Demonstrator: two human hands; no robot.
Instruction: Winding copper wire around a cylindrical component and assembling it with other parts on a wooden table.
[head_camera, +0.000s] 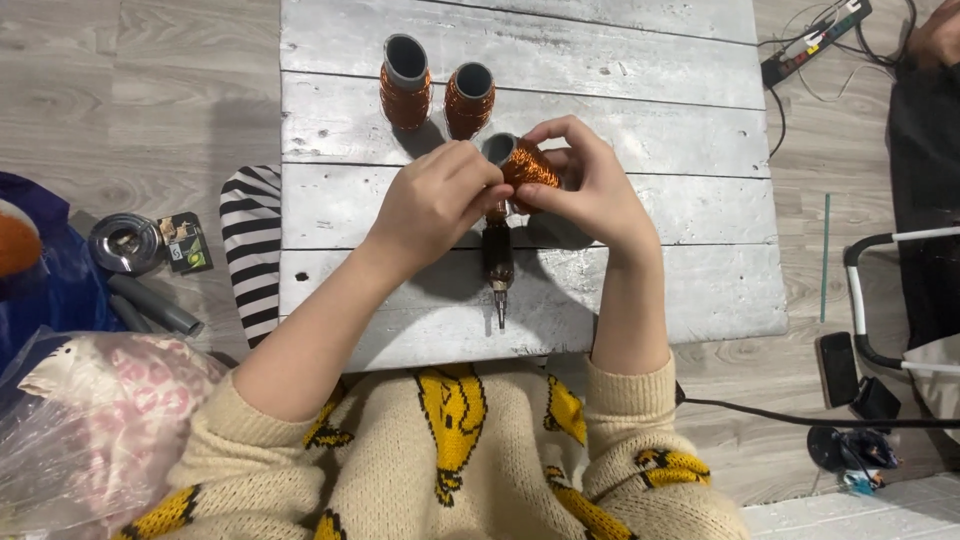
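Cream sweater (450, 460) with yellow figures filled the bottom of the view, its sleeves pushed back from both forearms.

Hands: both were raised over the middle of a grey-white plank table (650, 290). The left hand (435, 205) had its fingertips pinched closed against the near side of a spool of copper-coloured wire (520, 165). The right hand (590, 185) curled around the far and right side of the same spool, fingers closed on it, thumb pressed beneath. The spool showed a grey tube core, its open end turned up and to the left.

Directly below the hands: a dark-handled tool (497, 265) lay on the table, its metal tip pointing toward the person. Whether its upper end touched the spool could not be told.

Beyond the hands: two more spools of the same wire stood upright side by side, the left one (405, 82) and the right one (469, 98) just apart, near the table's far half.

Left of the table: a black-and-white striped cloth (252, 240) hung at the edge; a round metal tin (125, 242) and grey tubes (155, 305) lay on the wood floor, with a clear plastic bag (90, 420) nearer.

Right of the table: a black cable (800, 418) ran across the floor; a power strip (815, 38) lay at the far corner.
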